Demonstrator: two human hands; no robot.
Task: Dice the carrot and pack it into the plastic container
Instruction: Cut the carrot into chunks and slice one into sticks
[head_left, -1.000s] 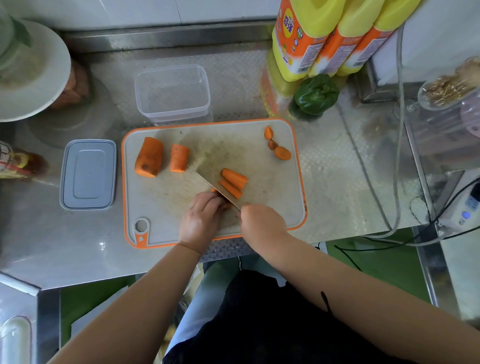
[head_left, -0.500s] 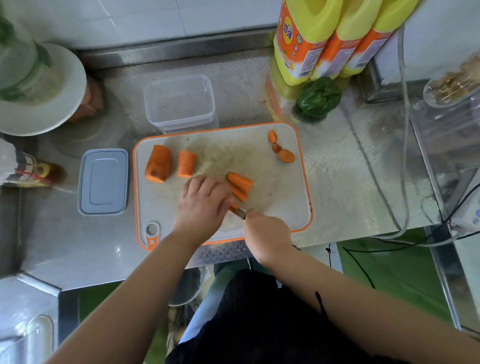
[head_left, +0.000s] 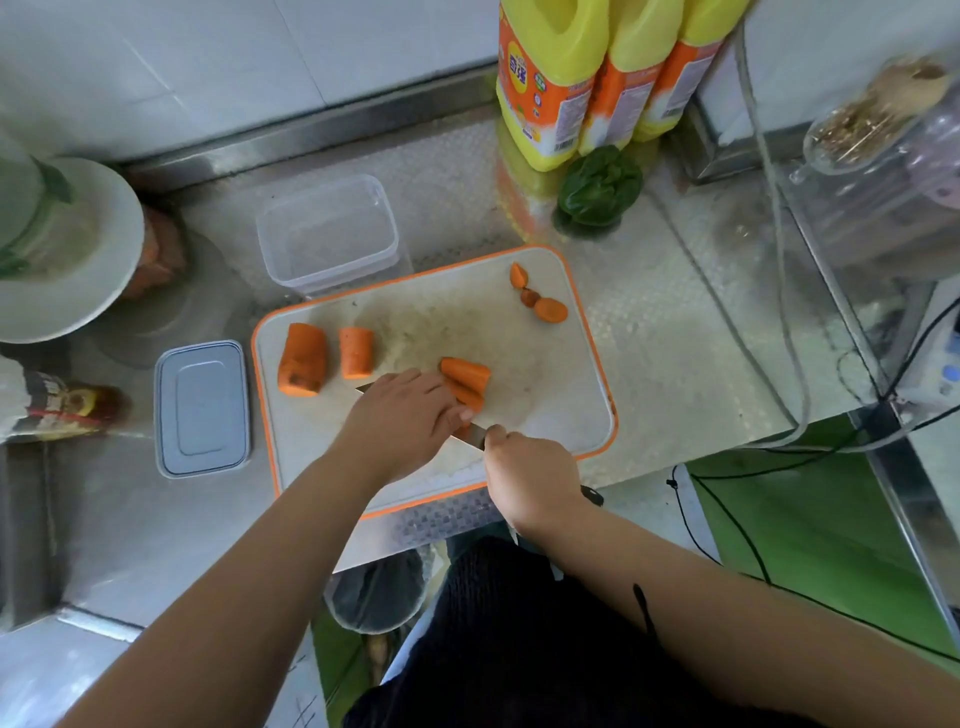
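Right hand (head_left: 532, 475) holds a closed grip on the knife (head_left: 470, 439) handle, the blade running under the left hand (head_left: 402, 415). That hand lies over the blade and the carrot piece beneath it; whether its fingers press flat or curl round the piece cannot be told. Halved carrot lengths (head_left: 466, 382) lie just beyond its fingertips, near the middle of the cutting board (head_left: 561, 384). Two thick chunks (head_left: 304, 359) sit toward the board's left end, and small trimmings (head_left: 540, 300) at its far right corner. The plastic container (head_left: 327, 231) stands uncovered just behind the board, with nothing visible inside; its lid (head_left: 201, 409) lies just left of the board.

Risk, as I judge it: fingertips sit very close to the edge, so a rolling carrot piece or a sideways slip could nick them. The board overhangs the counter (head_left: 675, 322) edge and might tip under pressure.

Yellow bottles (head_left: 553, 78) behind the board carry orange labels; the printing is too small to read.
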